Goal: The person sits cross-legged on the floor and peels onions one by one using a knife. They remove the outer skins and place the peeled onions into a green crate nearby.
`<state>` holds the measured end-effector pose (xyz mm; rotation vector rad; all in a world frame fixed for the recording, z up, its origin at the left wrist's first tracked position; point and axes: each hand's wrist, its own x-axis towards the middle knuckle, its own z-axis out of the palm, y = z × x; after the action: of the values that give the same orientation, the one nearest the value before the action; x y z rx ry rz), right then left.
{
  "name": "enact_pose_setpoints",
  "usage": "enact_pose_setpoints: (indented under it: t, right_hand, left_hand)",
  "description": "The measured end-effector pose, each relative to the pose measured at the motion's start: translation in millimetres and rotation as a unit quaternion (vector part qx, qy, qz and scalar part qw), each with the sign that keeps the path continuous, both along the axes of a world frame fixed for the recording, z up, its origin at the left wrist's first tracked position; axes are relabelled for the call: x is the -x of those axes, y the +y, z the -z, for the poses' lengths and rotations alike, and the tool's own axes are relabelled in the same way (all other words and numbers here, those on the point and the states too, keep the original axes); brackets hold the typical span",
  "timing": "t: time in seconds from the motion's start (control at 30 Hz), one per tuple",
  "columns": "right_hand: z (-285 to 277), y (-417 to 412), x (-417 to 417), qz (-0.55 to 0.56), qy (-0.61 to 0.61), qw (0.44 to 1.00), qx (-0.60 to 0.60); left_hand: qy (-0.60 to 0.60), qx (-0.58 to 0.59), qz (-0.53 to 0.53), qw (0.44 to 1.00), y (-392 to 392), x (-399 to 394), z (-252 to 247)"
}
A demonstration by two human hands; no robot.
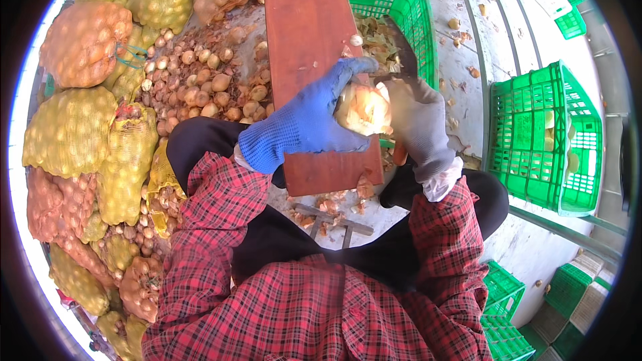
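My left hand (321,110), in a blue knit glove, grips a large onion (365,109) with papery, partly loose skin. From the right, my right hand (421,120) in a greyish glove touches the onion's side; a dark blade (404,50) seems to extend upward from it, though its handle is hidden. Both hands are above a reddish-brown wooden board (311,25), partly resting over a green plastic crate (424,25) with onion skins (378,42) inside. A small white onion piece (356,40) lies at the board's right edge.
Loose onions (220,82) and skins cover the floor at left, beside filled mesh sacks (70,130). At right, another green crate (526,135) holding peeled onions stands by metal rails (476,35). More green crates (506,336) are at lower right. Skin scraps lie near a small wooden support (333,218).
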<state>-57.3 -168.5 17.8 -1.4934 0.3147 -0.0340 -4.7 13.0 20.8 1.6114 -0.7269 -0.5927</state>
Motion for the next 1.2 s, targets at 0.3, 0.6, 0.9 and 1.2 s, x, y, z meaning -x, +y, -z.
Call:
enact_pose_setpoints:
  t: [0.3,0.6,0.9,1.2]
  right_hand:
    - [-26.5,9.7,6.4,-0.176,0.010,0.984,0.037]
    - [-12.4,0.4,10.1,-0.076,-0.016,0.995,0.056]
    - [-6.2,-26.5,-8.0,0.157,-0.042,0.949,0.272]
    - [-0.2,3.5,3.6,0.046,0.062,0.996,-0.038]
  left_hand:
    - [-0.181,-0.073,-0.035,0.980,4.7,-6.3,-5.0]
    - [-0.112,-0.101,-0.005,0.989,9.1,-7.8,-5.5]
    - [0.135,-0.031,-0.052,0.989,7.1,-13.9,-14.2]
    - [0.451,0.323,-0.197,0.808,-11.7,-17.3,22.1]
